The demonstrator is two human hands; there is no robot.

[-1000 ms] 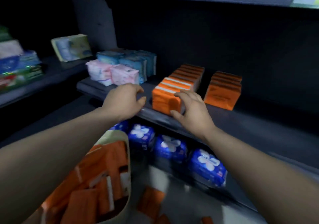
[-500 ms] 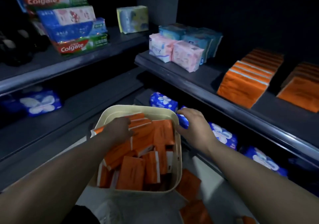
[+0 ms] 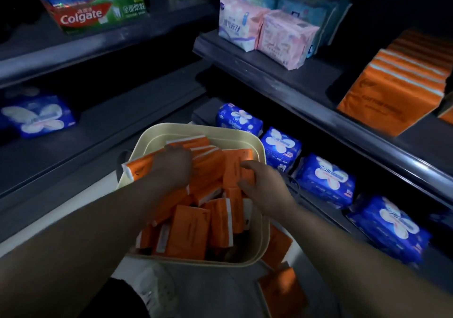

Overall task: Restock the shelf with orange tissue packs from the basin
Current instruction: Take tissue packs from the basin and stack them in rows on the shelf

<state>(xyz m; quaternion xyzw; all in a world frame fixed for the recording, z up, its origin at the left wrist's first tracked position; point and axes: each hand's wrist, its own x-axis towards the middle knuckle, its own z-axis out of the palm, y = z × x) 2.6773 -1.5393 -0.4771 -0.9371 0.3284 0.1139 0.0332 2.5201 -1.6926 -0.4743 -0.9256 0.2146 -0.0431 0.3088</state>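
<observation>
**Left hand** (image 3: 171, 168): mine, down in the basin with knuckles up. The fingers are bent over a pack at the far-left corner; I cannot tell whether they have closed on it.

**Right hand** (image 3: 266, 190): mine, fingers and thumb spread. The tips touch an upright pack near the basin's right wall and are not closed round it.

**Basin** (image 3: 260, 156): cream, on the floor (image 3: 306, 251) before me. It holds the orange tissue packs (image 3: 191, 229), which lie every way, and one pokes over the left rim.

**Loose packs** (image 3: 282, 290): orange, on the floor by the basin's near-right corner.

**Blue packs** (image 3: 323, 177): a line on the bottom shelf, just beyond the basin's right side.

**Shelf** (image 3: 326, 82): the one above and the one to fill. A stocked row (image 3: 392, 90) of orange packs reaches its front edge at the right. Bare board lies left of the row, then pink packs (image 3: 282, 36) near the left end.

**Toothpaste boxes** (image 3: 83, 16): far left, on another shelf.

**Risks, as I judge them:**
- The pile is a jumble, so lifting one pack may drag its neighbours over the rim, the overhanging one first.
- The wrapping looks slick, and a wide grab at several packs could shed one on the way up.
- The stocked row sits close to the shelf's front edge, so a careless shove could tip its front pack off.
</observation>
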